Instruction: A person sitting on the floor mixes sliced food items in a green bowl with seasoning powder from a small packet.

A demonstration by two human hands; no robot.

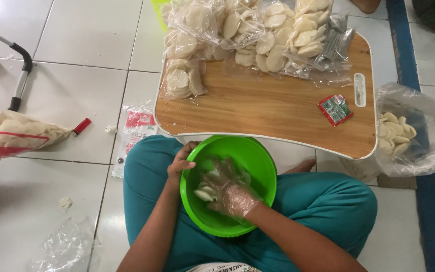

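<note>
A bright green plastic bowl rests on my lap, over teal trousers. My left hand grips the bowl's left rim. My right hand, in a clear plastic glove, is inside the bowl among several pale round crackers; its fingers are spread over them and blurred, so a grip cannot be made out. Just beyond the bowl stands a low wooden lap table carrying clear bags of white crackers along its far edge.
A small red and green sachet lies on the table's right side. An open plastic bag of crackers sits on the tiled floor at right. At left lie a filled bag, a red lighter, empty wrappers and a metal frame.
</note>
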